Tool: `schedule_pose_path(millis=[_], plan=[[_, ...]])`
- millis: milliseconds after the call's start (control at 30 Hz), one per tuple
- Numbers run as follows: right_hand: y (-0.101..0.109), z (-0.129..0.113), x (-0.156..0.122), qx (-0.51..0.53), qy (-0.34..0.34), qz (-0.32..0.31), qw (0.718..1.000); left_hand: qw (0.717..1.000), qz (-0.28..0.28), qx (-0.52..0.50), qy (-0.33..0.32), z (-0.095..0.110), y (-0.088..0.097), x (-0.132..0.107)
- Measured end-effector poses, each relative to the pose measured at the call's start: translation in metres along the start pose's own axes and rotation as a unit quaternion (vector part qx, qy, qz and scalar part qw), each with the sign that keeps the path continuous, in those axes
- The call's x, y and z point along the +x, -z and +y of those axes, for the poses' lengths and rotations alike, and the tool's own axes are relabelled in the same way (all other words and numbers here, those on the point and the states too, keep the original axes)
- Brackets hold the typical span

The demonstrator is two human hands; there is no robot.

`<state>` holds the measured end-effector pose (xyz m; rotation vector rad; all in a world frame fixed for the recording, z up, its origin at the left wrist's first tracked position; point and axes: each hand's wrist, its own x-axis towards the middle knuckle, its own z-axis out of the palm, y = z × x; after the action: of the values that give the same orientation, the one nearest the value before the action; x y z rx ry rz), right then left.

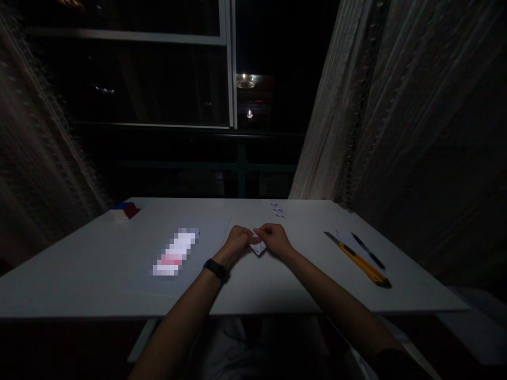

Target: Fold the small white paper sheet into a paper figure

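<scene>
Both my hands meet over the middle of the white table, holding a small folded piece of white paper (258, 247). My left hand (238, 240), with a dark band (216, 268) on its wrist, pinches the paper from the left. From the right, my right hand (276, 238) grips its upper edge with thumb and bent fingers. The paper's lower corner points toward me, and its upper part is hidden by my fingers. Beyond my hands lie several small white pieces with dark marks (278, 210).
To the right are a yellow utility knife (358, 261) with its blade out and a dark pen (368, 251). A lit, blurred-out screen (175, 252) lies to the left. A puzzle cube (124, 210) sits at the far left of the table (269, 295). Curtains (328, 105) flank a dark window.
</scene>
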<state>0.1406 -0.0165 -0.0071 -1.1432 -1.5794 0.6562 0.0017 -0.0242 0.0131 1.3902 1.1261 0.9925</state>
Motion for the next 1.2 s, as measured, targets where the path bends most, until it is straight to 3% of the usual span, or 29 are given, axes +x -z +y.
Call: schedule_pose_path(millis=[200,400,500,700,833,967,1200], plan=[[0.004,0.001,0.000,-0.028,-0.002,0.016,0.999,0.996,-0.069,0.040,-0.048,-0.008,0.003,0.004],[0.005,-0.001,0.000,-0.067,0.020,0.051,0.996,0.978,0.016,0.166,-0.124,-0.015,0.000,0.009],[0.004,-0.003,0.000,-0.068,0.022,0.046,0.996,0.972,0.038,0.189,-0.132,-0.013,0.000,0.009],[0.003,-0.001,0.001,-0.034,0.017,0.023,0.999,0.976,0.053,0.169,-0.123,-0.011,0.001,0.007],[0.004,0.001,0.002,0.071,-0.009,-0.035,0.997,0.980,0.066,0.144,-0.119,-0.011,0.002,0.009],[0.007,0.000,0.003,0.178,-0.067,-0.102,0.977,0.985,0.099,0.086,-0.108,-0.009,0.005,0.010],[0.009,0.007,0.004,0.177,-0.055,-0.092,0.978,0.995,0.033,-0.010,-0.095,-0.005,0.002,0.007]])
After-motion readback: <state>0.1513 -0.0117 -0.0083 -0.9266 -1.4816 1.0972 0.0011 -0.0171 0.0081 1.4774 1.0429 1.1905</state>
